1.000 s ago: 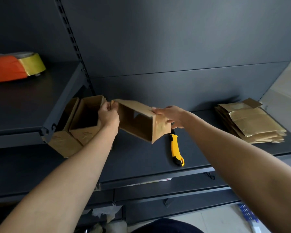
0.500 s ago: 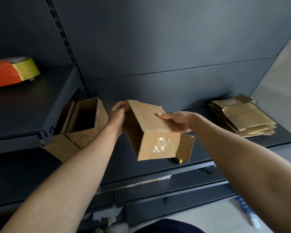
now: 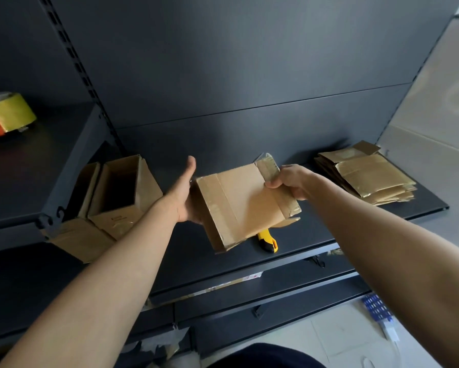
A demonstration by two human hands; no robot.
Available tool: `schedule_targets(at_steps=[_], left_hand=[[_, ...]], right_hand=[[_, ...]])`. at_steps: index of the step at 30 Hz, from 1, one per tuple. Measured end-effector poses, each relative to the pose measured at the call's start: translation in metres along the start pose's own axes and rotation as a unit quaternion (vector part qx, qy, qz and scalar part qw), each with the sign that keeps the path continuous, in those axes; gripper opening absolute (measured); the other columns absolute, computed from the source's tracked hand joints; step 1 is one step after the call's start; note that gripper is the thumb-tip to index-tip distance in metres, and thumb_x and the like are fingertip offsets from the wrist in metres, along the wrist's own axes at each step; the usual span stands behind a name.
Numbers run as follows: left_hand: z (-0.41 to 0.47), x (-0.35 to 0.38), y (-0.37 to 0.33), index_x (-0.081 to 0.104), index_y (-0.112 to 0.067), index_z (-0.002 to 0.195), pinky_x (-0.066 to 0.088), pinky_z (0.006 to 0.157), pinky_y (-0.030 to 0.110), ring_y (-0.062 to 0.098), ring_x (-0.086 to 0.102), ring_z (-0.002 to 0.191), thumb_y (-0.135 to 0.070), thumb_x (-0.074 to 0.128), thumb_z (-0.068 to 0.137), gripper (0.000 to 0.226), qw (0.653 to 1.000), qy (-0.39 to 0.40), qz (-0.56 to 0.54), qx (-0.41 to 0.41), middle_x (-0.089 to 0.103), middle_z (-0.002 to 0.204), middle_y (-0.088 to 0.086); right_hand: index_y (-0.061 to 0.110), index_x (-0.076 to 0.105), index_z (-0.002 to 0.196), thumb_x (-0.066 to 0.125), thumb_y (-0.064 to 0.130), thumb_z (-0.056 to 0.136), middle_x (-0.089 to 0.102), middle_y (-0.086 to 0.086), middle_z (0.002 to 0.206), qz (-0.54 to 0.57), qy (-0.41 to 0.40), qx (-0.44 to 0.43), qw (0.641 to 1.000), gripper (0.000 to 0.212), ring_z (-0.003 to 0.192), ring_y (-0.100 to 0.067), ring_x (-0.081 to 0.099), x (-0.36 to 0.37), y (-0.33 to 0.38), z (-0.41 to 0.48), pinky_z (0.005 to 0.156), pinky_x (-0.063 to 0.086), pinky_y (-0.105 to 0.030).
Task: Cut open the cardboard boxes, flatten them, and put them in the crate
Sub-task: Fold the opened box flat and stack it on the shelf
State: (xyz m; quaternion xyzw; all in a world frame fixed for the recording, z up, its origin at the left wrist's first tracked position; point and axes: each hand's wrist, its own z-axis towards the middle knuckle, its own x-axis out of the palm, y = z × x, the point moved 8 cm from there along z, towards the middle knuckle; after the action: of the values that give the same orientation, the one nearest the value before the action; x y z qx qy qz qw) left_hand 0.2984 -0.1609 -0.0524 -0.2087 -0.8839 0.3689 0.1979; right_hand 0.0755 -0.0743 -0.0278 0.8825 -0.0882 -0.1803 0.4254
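Box (image 3: 244,205) tilted, long axis left-right.

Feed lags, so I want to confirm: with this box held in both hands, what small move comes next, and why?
Probably push the left hand toward the right hand to press the box fully flat: a flap hangs loose at its right end, but its near side shows depth.

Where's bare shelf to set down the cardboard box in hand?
Free: dark metal shelf between the yellow-handled utility knife and the stack of flattened cardboard; also the front strip between the knife and the open brown cardboard boxes, below the held brown cardboard box. Crowded: the left end, where those open boxes sit under the upper shelf.
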Motion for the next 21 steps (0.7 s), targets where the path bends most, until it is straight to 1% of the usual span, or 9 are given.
schedule_targets(at_steps=[2, 4, 7, 8, 10, 12, 14, 18, 21], left_hand=[[0.001, 0.002, -0.001, 0.063, -0.015, 0.1, 0.05, 0.085, 0.052, 0.032, 0.063, 0.094, -0.059, 0.067, 0.075, 0.051, 0.999, -0.027, 0.041, 0.001, 0.069, 0.096, 0.014], [0.005, -0.002, -0.01, 0.062, -0.006, 0.106, 0.056, 0.076, 0.041, 0.026, 0.065, 0.081, -0.017, 0.068, 0.085, 0.024, 0.995, -0.072, 0.046, 0.045, 0.069, 0.086, 0.013], [0.013, -0.005, -0.021, 0.047, 0.004, 0.125, 0.055, 0.079, 0.034, 0.025, 0.065, 0.086, 0.012, 0.064, 0.08, 0.048, 0.986, -0.129, 0.016, 0.106, 0.064, 0.107, 0.019], [0.016, -0.003, -0.023, 0.043, 0.003, 0.127, 0.055, 0.08, 0.033, 0.026, 0.064, 0.091, 0.015, 0.064, 0.079, 0.053, 0.983, -0.138, -0.001, 0.122, 0.061, 0.113, 0.019], [0.022, 0.008, -0.026, 0.042, -0.002, 0.122, 0.055, 0.079, 0.032, 0.028, 0.063, 0.099, 0.015, 0.065, 0.078, 0.051, 0.979, -0.143, -0.022, 0.146, 0.058, 0.116, 0.017], [0.028, 0.018, -0.029, 0.049, -0.001, 0.113, 0.056, 0.081, 0.035, 0.028, 0.065, 0.094, 0.01, 0.069, 0.077, 0.043, 0.974, -0.154, -0.031, 0.166, 0.063, 0.112, 0.016], [0.036, 0.029, -0.029, 0.055, 0.0, 0.108, 0.057, 0.08, 0.039, 0.028, 0.067, 0.087, 0.006, 0.071, 0.077, 0.036, 0.973, -0.149, -0.056, 0.17, 0.066, 0.107, 0.017], [0.051, 0.078, -0.001, 0.056, -0.003, 0.108, 0.056, 0.077, 0.041, 0.029, 0.066, 0.093, -0.002, 0.069, 0.082, 0.029, 0.995, -0.055, 0.051, 0.066, 0.067, 0.105, 0.016], [0.068, 0.106, 0.022, 0.055, 0.0, 0.114, 0.055, 0.065, 0.032, 0.022, 0.066, 0.081, 0.006, 0.066, 0.082, 0.033, 0.987, -0.047, 0.149, 0.024, 0.067, 0.104, 0.015]], right_hand=[[0.009, 0.063, 0.104, 0.061, -0.008, 0.083, 0.066, -0.016, 0.111, -0.024, 0.029, -0.004, 0.999, 0.027, 0.102, -0.034, 0.062, 0.001, -0.002, 0.0, 0.096, 0.046, -0.053], [0.005, 0.062, 0.111, 0.06, -0.002, 0.086, 0.067, -0.015, 0.11, -0.021, 0.047, 0.007, 0.999, 0.026, 0.099, -0.033, 0.064, -0.002, -0.007, -0.003, 0.094, 0.048, -0.05], [0.006, 0.053, 0.126, 0.071, 0.038, 0.081, 0.061, -0.006, 0.102, 0.011, 0.011, -0.001, 1.0, 0.058, 0.081, -0.021, 0.059, -0.013, -0.009, 0.001, 0.072, 0.048, -0.033], [0.009, 0.05, 0.128, 0.076, 0.056, 0.068, 0.057, -0.003, 0.097, -0.004, -0.016, -0.016, 1.0, 0.081, 0.073, -0.017, 0.054, -0.02, -0.009, 0.007, 0.064, 0.045, -0.03], [0.014, 0.048, 0.129, 0.081, 0.07, 0.046, 0.061, -0.002, 0.107, -0.035, -0.059, -0.024, 0.997, 0.106, 0.083, -0.019, 0.062, -0.034, -0.014, 0.017, 0.074, 0.053, -0.034], [0.011, 0.058, 0.121, 0.085, 0.048, 0.062, 0.069, -0.008, 0.111, -0.029, -0.033, -0.008, 0.999, 0.074, 0.095, -0.026, 0.067, -0.035, -0.02, 0.013, 0.091, 0.053, -0.045], [0.008, 0.064, 0.114, 0.081, 0.023, 0.075, 0.07, -0.01, 0.107, -0.018, -0.054, 0.0, 0.998, 0.046, 0.096, -0.028, 0.067, -0.045, -0.027, 0.01, 0.094, 0.051, -0.046], [0.004, 0.061, 0.118, 0.078, 0.02, 0.079, 0.064, -0.01, 0.108, -0.012, -0.172, -0.015, 0.985, 0.045, 0.096, -0.026, 0.063, -0.087, -0.04, 0.016, 0.088, 0.051, -0.036], [0.006, 0.061, 0.115, 0.078, 0.023, 0.079, 0.064, -0.01, 0.11, -0.069, -0.204, -0.004, 0.976, 0.044, 0.101, -0.026, 0.063, -0.112, -0.049, 0.023, 0.092, 0.051, -0.036]])
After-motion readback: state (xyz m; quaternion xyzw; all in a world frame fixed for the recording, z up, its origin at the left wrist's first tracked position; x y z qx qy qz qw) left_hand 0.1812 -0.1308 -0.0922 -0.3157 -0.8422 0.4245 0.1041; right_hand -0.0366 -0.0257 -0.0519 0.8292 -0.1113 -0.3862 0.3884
